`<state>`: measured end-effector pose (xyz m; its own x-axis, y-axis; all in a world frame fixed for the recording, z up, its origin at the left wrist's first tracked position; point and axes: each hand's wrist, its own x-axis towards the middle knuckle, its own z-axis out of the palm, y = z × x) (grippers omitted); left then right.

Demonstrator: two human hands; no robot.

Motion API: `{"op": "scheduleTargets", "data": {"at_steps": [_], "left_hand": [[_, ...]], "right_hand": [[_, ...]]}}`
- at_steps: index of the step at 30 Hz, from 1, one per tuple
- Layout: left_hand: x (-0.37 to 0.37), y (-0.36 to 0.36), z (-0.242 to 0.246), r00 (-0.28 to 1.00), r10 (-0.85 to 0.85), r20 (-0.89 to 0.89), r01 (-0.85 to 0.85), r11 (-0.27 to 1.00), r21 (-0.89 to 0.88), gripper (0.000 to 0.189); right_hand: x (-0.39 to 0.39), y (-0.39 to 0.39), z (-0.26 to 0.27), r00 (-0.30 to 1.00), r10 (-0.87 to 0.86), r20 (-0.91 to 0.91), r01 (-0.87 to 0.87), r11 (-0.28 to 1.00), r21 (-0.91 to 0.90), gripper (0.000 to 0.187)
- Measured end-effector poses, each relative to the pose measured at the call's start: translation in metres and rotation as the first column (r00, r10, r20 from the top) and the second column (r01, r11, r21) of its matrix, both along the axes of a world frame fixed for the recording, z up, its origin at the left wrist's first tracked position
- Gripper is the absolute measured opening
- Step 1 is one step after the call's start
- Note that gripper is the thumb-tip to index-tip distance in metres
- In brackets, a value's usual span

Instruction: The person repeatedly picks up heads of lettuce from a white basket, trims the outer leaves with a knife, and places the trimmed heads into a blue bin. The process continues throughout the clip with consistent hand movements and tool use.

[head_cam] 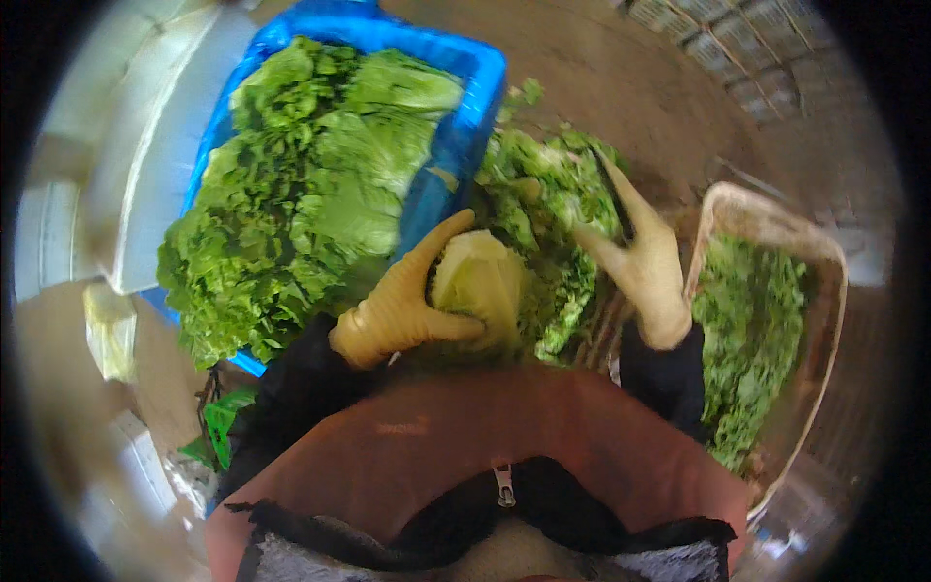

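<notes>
My left hand point(400, 302), in a tan rubber glove, curls around a pale green head of lettuce point(480, 280) in front of my chest. My right hand point(644, 265), gloved alike, is to the right with thumb and fingers spread. A dark, narrow knife-like tool point(617, 196) lies along the inside of its fingers; blur hides its exact shape. Between and beyond the hands is a heap of loose lettuce leaves point(542, 174). To the left, a blue plastic crate point(484, 73) holds several lettuces point(385, 167), stacked up to its rim and over the near left side.
On my right stands a pale, dirty plastic basket point(771, 218) with green leaves point(753, 335) inside. White boxes point(156, 160) line the left. Brown floor point(582, 65) extends beyond the crate, with a wire-like grid structure point(727, 51) at the far right.
</notes>
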<state>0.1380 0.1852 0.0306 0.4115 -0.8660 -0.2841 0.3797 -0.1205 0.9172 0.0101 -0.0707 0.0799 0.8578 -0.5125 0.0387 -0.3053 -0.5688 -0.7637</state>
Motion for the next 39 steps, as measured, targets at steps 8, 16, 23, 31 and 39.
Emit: {"op": "scheduleTargets", "data": {"at_steps": [8,16,23,31,39], "left_hand": [[0.146,0.005,0.032,0.792,0.052,0.609,-0.004,0.997,-0.080,0.054],[0.222,0.078,0.006,0.216,-0.440,0.871,-0.492,0.722,0.487,0.073],[0.262,0.088,-0.019,0.260,-0.203,0.944,-0.560,0.765,0.319,0.080],[0.264,0.054,-0.036,0.314,-0.430,0.847,-0.572,0.626,0.530,0.103],[0.168,0.058,0.010,0.313,0.213,0.925,-0.319,0.942,-0.109,0.095]], "right_hand": [[0.064,0.072,-0.048,0.945,0.026,0.327,-0.261,0.667,0.698,0.065],[0.323,0.077,-0.040,0.938,0.083,0.338,-0.272,0.779,0.564,0.029],[0.427,0.110,-0.149,0.974,0.188,-0.125,-0.129,0.918,0.374,0.012],[0.314,0.089,-0.048,0.913,0.201,0.355,-0.210,0.978,-0.014,0.055],[-0.126,-0.109,-0.025,0.582,-0.663,-0.471,0.447,0.745,-0.495,0.044]]}}
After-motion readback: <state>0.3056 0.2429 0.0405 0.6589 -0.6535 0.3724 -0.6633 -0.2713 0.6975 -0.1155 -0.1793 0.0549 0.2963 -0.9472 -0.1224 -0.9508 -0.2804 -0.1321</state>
